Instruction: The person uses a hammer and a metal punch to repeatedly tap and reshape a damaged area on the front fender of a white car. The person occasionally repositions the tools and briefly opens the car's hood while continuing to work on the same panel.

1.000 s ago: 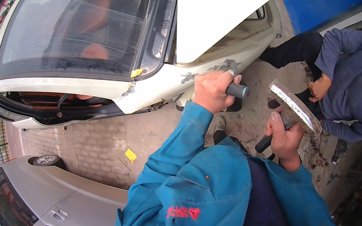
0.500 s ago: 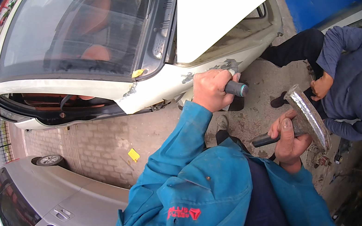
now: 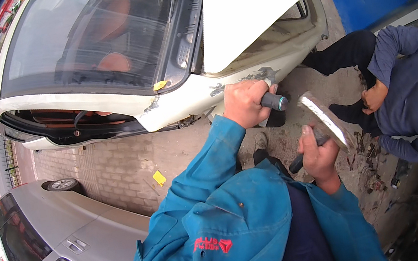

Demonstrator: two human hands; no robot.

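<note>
My left hand (image 3: 243, 105) is closed around a tool with a dark cylindrical grip (image 3: 276, 102), held next to the white car's fender (image 3: 178, 105). Whatever the tool has beyond my fist is mostly hidden. Bare grey patches (image 3: 257, 75) show in the paint just above that hand. Lower and to the right, my right hand (image 3: 319, 160) grips the dark handle of a hammer (image 3: 326, 120). Its long, shiny metal head is raised, a short gap to the right of the dark grip.
A white hood (image 3: 256, 10) stands raised over the car's front. Close on the right crouches another person (image 3: 411, 89). Loose tools and debris (image 3: 397, 175) lie on the ground beside them. A silver car (image 3: 85, 222) is at the left, and a yellow piece (image 3: 159, 178) lies on the paving.
My right hand has brought the hammer left and slightly up, closer to the dark grip. My left hand has stayed nearly in place.
</note>
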